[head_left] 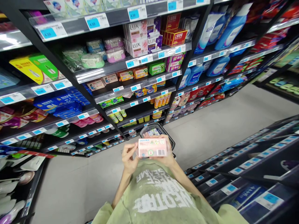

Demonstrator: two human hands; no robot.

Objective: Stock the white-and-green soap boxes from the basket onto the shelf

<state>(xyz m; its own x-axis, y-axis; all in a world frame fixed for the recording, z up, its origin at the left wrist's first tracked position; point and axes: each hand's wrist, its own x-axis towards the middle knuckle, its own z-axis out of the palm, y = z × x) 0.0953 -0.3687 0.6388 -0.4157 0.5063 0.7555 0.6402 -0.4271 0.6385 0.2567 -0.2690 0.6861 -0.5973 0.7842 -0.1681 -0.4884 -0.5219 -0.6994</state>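
Observation:
A pink soap pack (pixel 152 147) is held up in front of the green shirt, its printed side with a barcode facing the camera. My left hand (pixel 130 156) pinches its left end between thumb and fingers. My right hand (pixel 168 152) is wrapped round the right end, its fingers partly hidden behind the pack. Just beyond the hands, a dark shopping basket (pixel 172 141) stands low by the shelves, with printed packs inside; the hands partly cover it.
Ahead, a tall shelf unit (pixel 116 67) carries boxed soaps and price tags. Blue detergent bottles (pixel 233 28) stand at the upper right. More shelving (pixel 247 165) runs along the lower right, and another rack (pixel 30 186) is at the lower left. Grey floor (pixel 93 177) lies between.

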